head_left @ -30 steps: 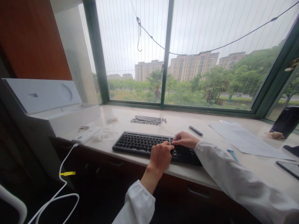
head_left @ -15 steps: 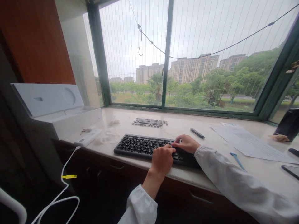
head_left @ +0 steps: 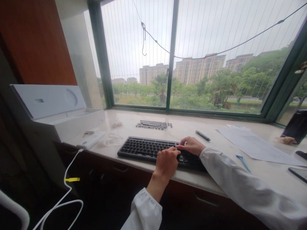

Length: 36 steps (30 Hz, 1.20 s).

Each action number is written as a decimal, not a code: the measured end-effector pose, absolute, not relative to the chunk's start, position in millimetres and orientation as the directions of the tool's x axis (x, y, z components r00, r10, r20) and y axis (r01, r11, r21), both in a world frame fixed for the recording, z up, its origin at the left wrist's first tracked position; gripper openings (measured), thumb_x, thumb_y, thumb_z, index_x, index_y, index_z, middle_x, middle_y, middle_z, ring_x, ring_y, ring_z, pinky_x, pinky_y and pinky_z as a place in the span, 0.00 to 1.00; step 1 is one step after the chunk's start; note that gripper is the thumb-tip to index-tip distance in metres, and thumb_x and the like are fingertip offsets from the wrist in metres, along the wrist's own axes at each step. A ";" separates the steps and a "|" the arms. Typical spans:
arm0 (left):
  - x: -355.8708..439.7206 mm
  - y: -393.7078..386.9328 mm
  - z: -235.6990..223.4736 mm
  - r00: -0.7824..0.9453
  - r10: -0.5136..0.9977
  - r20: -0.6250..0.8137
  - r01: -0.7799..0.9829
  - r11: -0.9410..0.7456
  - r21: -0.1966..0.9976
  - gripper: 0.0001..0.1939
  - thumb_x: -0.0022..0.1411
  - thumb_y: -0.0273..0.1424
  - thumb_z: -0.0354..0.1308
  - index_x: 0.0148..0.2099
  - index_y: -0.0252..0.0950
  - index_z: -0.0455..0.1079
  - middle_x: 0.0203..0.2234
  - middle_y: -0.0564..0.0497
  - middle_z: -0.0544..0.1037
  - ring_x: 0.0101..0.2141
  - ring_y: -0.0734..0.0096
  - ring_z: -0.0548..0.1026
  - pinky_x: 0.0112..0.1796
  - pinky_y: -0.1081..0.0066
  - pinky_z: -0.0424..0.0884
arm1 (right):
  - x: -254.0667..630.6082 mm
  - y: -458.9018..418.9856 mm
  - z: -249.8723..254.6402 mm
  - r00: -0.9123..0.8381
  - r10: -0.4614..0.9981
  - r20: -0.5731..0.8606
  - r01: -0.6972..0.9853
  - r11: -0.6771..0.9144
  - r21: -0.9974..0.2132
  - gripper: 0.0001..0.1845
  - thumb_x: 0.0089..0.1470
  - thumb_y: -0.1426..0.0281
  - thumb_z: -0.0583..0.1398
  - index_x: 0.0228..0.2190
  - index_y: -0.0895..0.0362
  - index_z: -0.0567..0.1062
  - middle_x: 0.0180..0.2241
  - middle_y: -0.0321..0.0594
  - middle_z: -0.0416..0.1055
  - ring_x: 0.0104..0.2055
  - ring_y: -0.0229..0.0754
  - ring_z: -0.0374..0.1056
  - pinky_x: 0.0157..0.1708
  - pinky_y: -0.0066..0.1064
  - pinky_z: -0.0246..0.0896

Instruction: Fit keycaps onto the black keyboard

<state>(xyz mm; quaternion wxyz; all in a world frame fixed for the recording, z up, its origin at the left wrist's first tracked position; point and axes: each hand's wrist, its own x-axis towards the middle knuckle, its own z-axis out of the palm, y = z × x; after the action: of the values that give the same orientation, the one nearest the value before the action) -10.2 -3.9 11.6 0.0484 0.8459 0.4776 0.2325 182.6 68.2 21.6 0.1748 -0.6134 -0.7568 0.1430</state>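
A black keyboard (head_left: 144, 148) lies on the pale stone sill (head_left: 187, 131) in front of me. My left hand (head_left: 166, 162) is curled over its right-hand keys, fingertips bent down onto them. My right hand (head_left: 192, 145) rests just behind it on the keyboard's right part, fingers pinched together around a small pale thing I cannot make out. The fingertips of both hands almost meet. A row of loose dark keycaps (head_left: 153, 124) lies on the sill behind the keyboard. Both arms wear white sleeves.
An open white box (head_left: 57, 111) stands at the left, with a white device (head_left: 92, 140) and cable (head_left: 68, 191) beside it. A dark pen (head_left: 202, 135), paper sheets (head_left: 259, 145), a blue tool (head_left: 243, 162), a phone (head_left: 298, 174) and a dark container (head_left: 296, 126) lie to the right.
Both hands have stayed on the right part of the keyboard. My left hand has closed in slightly on my right fingertips. The view has shifted a little.
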 end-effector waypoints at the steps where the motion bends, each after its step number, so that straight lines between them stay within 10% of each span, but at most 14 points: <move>1: -10.3 -4.3 12.4 0.435 0.833 0.340 0.790 -0.535 0.300 0.20 0.68 0.27 0.43 0.52 0.50 0.72 0.44 0.54 0.76 0.40 0.70 0.75 0.44 0.69 0.69 | 182.6 68.1 21.5 -0.180 0.980 0.090 0.881 0.201 -0.429 0.28 0.43 0.43 0.60 0.28 0.54 0.80 0.28 0.40 0.77 0.33 0.44 0.70 0.33 0.31 0.59; 25: -10.8 -3.3 8.6 0.459 0.806 0.373 0.788 -0.563 0.248 0.20 0.68 0.27 0.44 0.52 0.53 0.72 0.43 0.55 0.75 0.36 0.71 0.75 0.40 0.70 0.70 | 179.4 62.1 34.4 -0.072 0.939 0.336 0.859 0.230 -0.458 0.30 0.44 0.42 0.58 0.17 0.57 0.70 0.18 0.35 0.66 0.25 0.38 0.60 0.26 0.29 0.50; 36: -10.9 -3.5 8.1 0.463 0.804 0.374 0.787 -0.567 0.242 0.20 0.69 0.30 0.42 0.52 0.52 0.71 0.44 0.54 0.74 0.37 0.70 0.75 0.39 0.69 0.69 | 186.2 73.1 34.7 -0.136 0.986 0.093 0.694 0.162 -0.701 0.34 0.48 0.43 0.53 0.32 0.59 0.83 0.26 0.40 0.72 0.30 0.40 0.62 0.34 0.32 0.54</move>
<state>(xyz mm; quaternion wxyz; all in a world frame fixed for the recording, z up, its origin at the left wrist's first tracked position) -10.9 -3.5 8.1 0.0176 0.8552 0.4651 0.2279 186.2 73.1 34.7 0.2825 -0.5935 -0.7080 0.2584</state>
